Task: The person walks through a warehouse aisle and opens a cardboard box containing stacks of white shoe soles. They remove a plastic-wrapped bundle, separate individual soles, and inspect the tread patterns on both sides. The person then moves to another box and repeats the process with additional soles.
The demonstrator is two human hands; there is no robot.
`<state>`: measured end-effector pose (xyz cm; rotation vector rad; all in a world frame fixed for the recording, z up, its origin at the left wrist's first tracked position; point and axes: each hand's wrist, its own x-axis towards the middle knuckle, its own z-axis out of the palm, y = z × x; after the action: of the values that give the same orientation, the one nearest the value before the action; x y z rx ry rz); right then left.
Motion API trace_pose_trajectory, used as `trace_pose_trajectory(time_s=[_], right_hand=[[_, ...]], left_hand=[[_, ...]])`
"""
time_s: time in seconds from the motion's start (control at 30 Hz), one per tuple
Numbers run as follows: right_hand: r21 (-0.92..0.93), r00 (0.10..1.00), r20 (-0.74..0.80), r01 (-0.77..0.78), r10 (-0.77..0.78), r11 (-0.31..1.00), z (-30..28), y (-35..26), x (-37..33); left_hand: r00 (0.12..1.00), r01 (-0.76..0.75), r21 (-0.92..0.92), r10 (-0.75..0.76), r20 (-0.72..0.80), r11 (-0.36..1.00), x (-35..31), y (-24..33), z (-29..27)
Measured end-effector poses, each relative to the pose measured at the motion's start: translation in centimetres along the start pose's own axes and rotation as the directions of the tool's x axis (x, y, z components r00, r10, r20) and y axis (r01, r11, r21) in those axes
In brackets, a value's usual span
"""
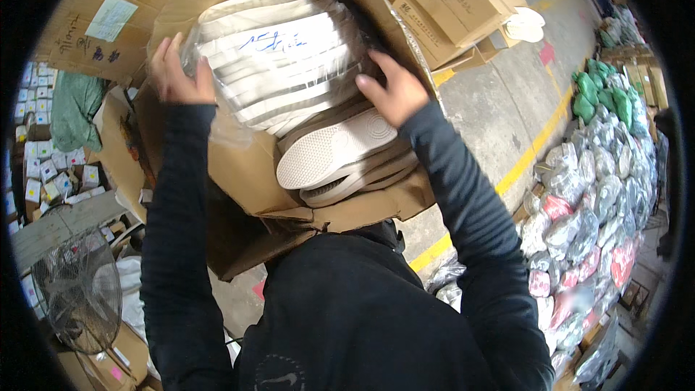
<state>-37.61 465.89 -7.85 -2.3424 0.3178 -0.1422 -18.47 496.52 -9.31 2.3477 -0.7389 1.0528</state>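
Note:
A clear plastic bag of white shoe soles (279, 51), with blue handwriting across it, is in the upper part of an open cardboard box (246, 177). My left hand (182, 78) grips the bag's left edge, thumb toward the soles. At the opposite side, my right hand (397, 90) holds the bag with thumb and forefinger apart; its other fingers are hidden behind the box wall and bag. Below the bag lie loose soles: a white patterned sole (329, 152) faces up on top of several beige ones (362, 181).
More cartons (456, 11) stand beyond the box on the right, with white soles (525, 24) beside them. A large heap of plastic-bagged goods (594, 210) fills the right. On the left are a caged fan (78, 293), a green sack (76, 110) and many small white boxes (43, 170).

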Motion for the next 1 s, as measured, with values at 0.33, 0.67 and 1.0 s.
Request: trace_pose_trajectory(time_s=[0.33,0.67,1.0], right_hand=[[0.410,0.850,-0.271,-0.323,0.452,0.853,0.0,1.1,-16.4],[0.338,0.733,-0.464,-0.373,0.498,0.864,2.3,1.4,-16.6],[0.348,0.701,-0.421,-0.461,0.576,0.816,3.5,0.5,-16.3]], left_hand=[[0.488,0.208,-0.523,0.376,0.788,0.826,-13.4,14.0,1.7],[0.578,0.197,-0.374,0.201,0.791,0.906,-12.8,11.0,3.8],[0.481,0.198,-0.484,0.345,0.806,0.853,-13.6,12.5,3.8]])
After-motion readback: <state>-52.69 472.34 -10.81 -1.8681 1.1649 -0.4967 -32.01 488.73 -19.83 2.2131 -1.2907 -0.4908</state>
